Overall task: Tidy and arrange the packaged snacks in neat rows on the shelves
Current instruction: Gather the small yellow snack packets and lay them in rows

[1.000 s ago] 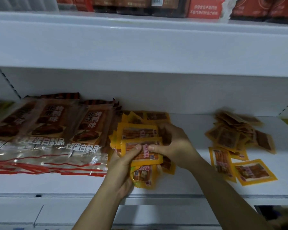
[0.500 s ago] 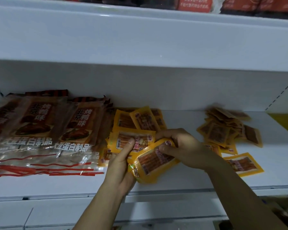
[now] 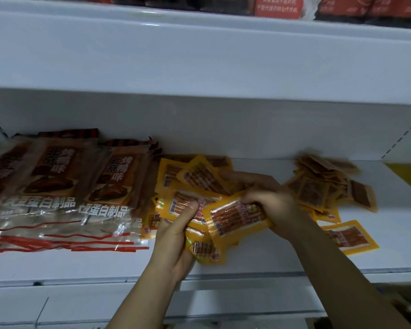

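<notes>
Small yellow snack packets lie on the white shelf [image 3: 247,262]. My left hand [image 3: 176,238] grips a stack of yellow packets [image 3: 188,205] from below, thumb pressed on the top one. My right hand [image 3: 271,205] pinches one tilted yellow packet [image 3: 235,217] by its right end, just in front of the stack. More yellow packets [image 3: 199,174] sit behind the hands. A loose, untidy pile of yellow packets [image 3: 323,186] lies to the right, with a single packet [image 3: 349,236] near the shelf front.
Large brown and clear snack bags [image 3: 57,186] with white lettering lie in overlapping rows at the left. The upper shelf [image 3: 199,55] hangs close above, carrying red boxes [image 3: 278,5]. A yellow surface [image 3: 408,174] shows at the far right.
My right hand has drawn one packet off the stack and turned it slanted toward the right. The view has shifted slightly left and down.
</notes>
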Demonstrator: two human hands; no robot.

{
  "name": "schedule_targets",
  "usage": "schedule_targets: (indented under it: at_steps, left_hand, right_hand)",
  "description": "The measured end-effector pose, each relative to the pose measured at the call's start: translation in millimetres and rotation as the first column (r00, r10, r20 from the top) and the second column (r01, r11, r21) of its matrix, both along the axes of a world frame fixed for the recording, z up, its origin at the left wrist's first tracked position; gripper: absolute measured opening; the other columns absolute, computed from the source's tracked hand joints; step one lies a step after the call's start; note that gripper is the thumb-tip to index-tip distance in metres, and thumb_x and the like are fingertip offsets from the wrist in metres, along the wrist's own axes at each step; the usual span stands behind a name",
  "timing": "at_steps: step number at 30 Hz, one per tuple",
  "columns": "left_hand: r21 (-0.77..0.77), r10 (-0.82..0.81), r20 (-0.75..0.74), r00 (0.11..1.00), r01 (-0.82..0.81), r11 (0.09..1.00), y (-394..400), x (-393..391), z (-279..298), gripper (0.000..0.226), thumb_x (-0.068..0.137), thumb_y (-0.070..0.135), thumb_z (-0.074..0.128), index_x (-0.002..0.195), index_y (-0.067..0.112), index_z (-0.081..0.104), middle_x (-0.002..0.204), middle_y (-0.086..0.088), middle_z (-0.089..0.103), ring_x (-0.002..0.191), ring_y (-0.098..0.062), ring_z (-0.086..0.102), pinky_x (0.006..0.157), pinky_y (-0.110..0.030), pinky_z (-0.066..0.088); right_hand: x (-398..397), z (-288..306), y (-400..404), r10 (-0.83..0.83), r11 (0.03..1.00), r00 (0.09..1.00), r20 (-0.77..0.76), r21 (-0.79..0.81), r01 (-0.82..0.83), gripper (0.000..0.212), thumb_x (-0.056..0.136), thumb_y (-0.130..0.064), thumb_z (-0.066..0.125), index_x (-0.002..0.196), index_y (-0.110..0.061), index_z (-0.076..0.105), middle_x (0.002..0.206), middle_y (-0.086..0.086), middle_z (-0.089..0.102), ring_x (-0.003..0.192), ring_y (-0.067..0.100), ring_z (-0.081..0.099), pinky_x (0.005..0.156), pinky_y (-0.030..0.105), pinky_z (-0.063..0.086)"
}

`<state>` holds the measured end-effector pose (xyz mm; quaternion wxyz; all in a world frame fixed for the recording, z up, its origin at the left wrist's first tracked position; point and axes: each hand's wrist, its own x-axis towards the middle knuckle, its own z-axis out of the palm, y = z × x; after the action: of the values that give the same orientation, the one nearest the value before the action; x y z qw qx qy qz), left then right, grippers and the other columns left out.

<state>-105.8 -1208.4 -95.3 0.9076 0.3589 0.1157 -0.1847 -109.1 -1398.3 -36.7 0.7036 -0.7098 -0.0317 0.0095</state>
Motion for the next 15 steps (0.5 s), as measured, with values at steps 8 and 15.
schedule_targets:
  at_steps: [8,15]
  left_hand:
    - [0.037,0.009,0.004,1.0,-0.009,0.999,-0.8,-2.5,14.4,0.056,0.08,0.008,0.073,0.134,0.01,0.06,0.116,-0.021,0.073,0.1,-0.038,0.074,0.086,-0.056,0.06]
    - [0.079,0.11,0.06,0.992,-0.115,0.99,3.1,-8.2,19.8,0.048,0.082,0.005,0.071,0.128,0.013,0.061,0.117,-0.02,0.073,0.096,-0.035,0.075,0.077,-0.049,0.064]
  right_hand:
    - [12.0,9.3,0.5,0.201,0.906,0.972,-0.124,-0.353,-0.232,0.055,0.07,-0.016,0.059,0.119,-0.036,0.075,0.088,-0.005,0.066,0.08,0.013,0.063,0.072,0.028,0.047]
    - [10.1,-14.4,-15.4,0.11,0.991,0.994,0.001,0.079,-0.11,0.044,0.075,0.002,0.064,0.116,-0.009,0.074,0.115,0.014,0.074,0.106,0.033,0.071,0.085,0.044,0.059]
